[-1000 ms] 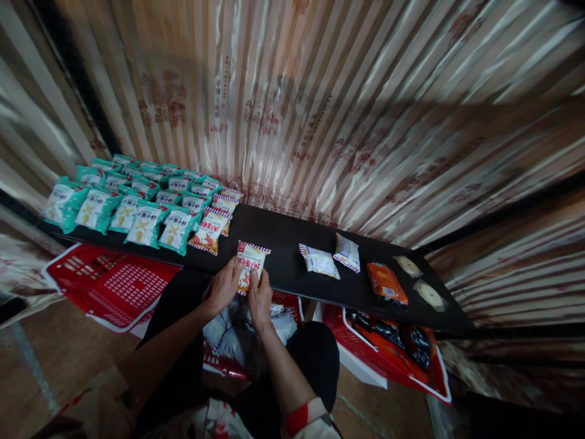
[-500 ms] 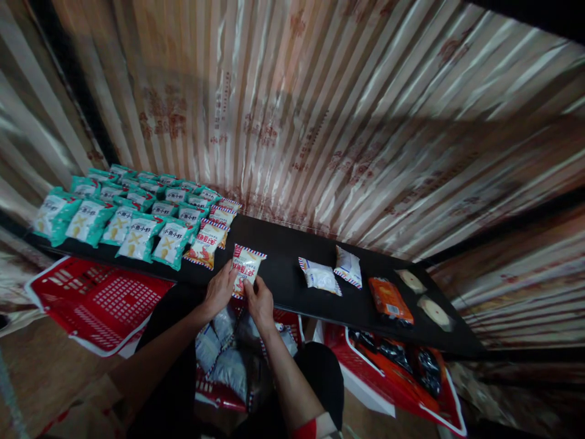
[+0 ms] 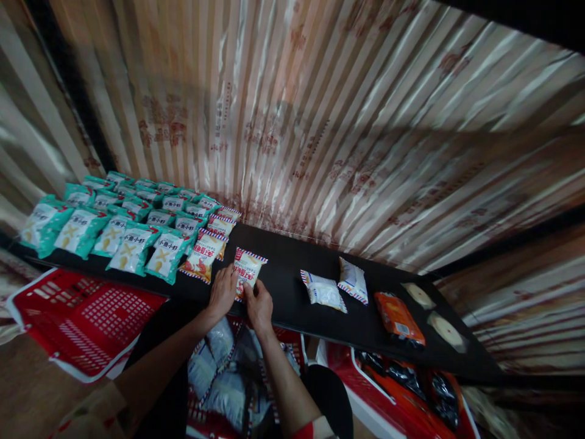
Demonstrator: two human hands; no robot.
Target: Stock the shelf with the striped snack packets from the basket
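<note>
Snack bag (image 3: 249, 266) was pinched, partly hidden, between your left hand (image 3: 223, 292) and right hand (image 3: 260, 306); the lower-right basket (image 3: 337, 364) became cut off.

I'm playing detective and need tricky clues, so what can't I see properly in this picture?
All in the head view:
Held snack bag: left hand and right hand cover parts of it.
Back teal bags: lower parts hidden by front teal bags.
Pale bags below: partly behind the right forearm.
Right-hand red basket: cut off by the bottom edge.
Orange packet: label print too small.
</note>
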